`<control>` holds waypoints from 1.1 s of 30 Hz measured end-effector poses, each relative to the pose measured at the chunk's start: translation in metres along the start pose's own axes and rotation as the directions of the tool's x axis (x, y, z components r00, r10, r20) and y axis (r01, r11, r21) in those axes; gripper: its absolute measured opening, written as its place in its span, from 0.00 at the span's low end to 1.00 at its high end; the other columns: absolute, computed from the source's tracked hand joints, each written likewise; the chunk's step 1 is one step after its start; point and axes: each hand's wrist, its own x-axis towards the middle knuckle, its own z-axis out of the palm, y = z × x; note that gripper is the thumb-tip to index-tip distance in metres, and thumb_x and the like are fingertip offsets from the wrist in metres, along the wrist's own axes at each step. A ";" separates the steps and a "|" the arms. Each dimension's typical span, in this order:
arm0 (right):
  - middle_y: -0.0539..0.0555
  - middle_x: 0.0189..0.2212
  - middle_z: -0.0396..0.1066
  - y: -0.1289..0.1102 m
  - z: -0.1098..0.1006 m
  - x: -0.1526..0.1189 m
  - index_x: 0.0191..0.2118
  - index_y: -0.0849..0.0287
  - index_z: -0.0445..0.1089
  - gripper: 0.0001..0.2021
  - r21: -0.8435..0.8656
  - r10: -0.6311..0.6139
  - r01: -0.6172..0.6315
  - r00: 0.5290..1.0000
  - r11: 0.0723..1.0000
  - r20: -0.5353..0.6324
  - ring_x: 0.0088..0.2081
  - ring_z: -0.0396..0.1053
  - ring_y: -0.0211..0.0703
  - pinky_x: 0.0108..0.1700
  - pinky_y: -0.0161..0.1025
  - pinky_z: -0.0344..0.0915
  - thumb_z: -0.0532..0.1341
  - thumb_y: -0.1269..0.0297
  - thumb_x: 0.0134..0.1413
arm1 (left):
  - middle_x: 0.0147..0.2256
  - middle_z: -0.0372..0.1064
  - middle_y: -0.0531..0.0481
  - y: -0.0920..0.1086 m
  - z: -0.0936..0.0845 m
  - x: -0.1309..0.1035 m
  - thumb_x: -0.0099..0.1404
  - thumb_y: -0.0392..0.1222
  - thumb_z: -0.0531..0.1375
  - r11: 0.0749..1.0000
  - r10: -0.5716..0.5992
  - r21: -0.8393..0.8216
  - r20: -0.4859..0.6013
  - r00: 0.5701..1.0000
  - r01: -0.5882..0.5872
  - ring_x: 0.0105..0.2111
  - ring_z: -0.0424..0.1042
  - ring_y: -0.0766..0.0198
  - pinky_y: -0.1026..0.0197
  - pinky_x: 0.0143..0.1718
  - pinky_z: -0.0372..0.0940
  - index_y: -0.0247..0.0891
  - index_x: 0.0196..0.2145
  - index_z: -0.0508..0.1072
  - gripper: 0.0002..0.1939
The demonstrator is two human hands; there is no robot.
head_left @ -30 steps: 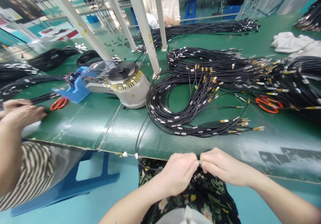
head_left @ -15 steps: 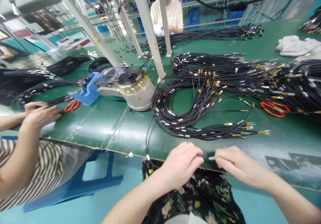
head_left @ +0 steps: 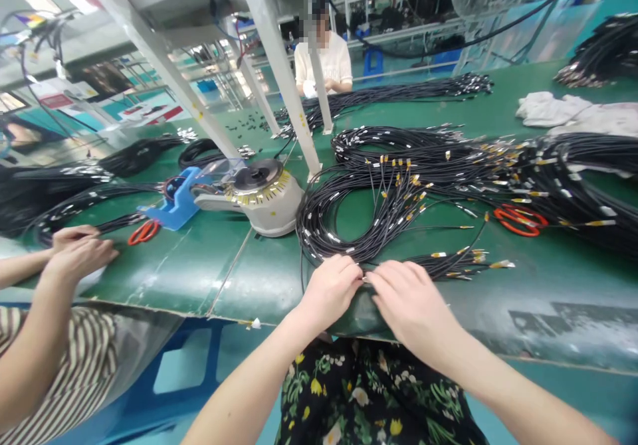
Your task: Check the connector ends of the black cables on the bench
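Note:
My left hand (head_left: 335, 287) and my right hand (head_left: 406, 293) meet just above the table's front edge, fingers closed in a pinch. Between the fingertips shows a small pale tip (head_left: 365, 278), which looks like the end of a thin black cable; most of it is hidden by the fingers. Directly behind my hands lies a coiled bundle of black cables (head_left: 315, 222) with white labels. Its loose ends (head_left: 481, 257) carry yellow tags and reach out to the right of my right hand.
A grey round label dispenser (head_left: 274, 212) and a blue tape holder (head_left: 174, 209) stand left of the coil. Red-handled scissors (head_left: 521, 220) lie right, another red pair (head_left: 143, 232) left. More cable bundles (head_left: 423, 143) lie behind. A co-worker's hands (head_left: 82, 249) rest at left; another person (head_left: 323, 66) sits opposite.
Both hands have moved up and away from the table edge toward the coil and come together. My right hand has shifted left. The view has tilted slightly.

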 end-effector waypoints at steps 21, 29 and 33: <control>0.51 0.25 0.65 0.029 -0.001 0.035 0.29 0.60 0.61 0.12 -0.189 -0.205 0.244 0.957 0.951 0.206 0.26 0.63 0.39 0.30 0.37 0.52 0.49 0.64 0.63 | 0.36 0.70 0.50 -0.120 -0.072 -0.107 0.59 0.38 0.55 0.982 0.124 0.143 -0.008 0.992 -0.121 0.45 0.65 0.56 0.54 0.44 0.62 0.42 0.33 0.67 0.03; 0.50 0.22 0.63 0.003 -0.017 -0.026 0.27 0.59 0.60 0.10 -0.137 -0.187 0.233 0.940 0.963 0.285 0.23 0.58 0.40 0.29 0.39 0.47 0.50 0.71 0.60 | 0.53 0.58 0.46 -0.043 -0.050 -0.118 0.58 0.35 0.54 0.992 0.016 0.123 0.046 0.999 -0.022 0.56 0.51 0.51 0.46 0.52 0.56 0.43 0.51 0.59 0.22; 0.50 0.23 0.65 -0.016 -0.007 -0.044 0.28 0.59 0.62 0.09 -0.021 -0.181 0.197 0.934 0.980 0.308 0.23 0.59 0.40 0.27 0.39 0.47 0.51 0.70 0.59 | 0.52 0.61 0.44 0.041 -0.024 -0.069 0.62 0.36 0.51 0.972 0.094 -0.232 0.228 0.969 -0.039 0.51 0.60 0.61 0.58 0.51 0.60 0.39 0.56 0.50 0.25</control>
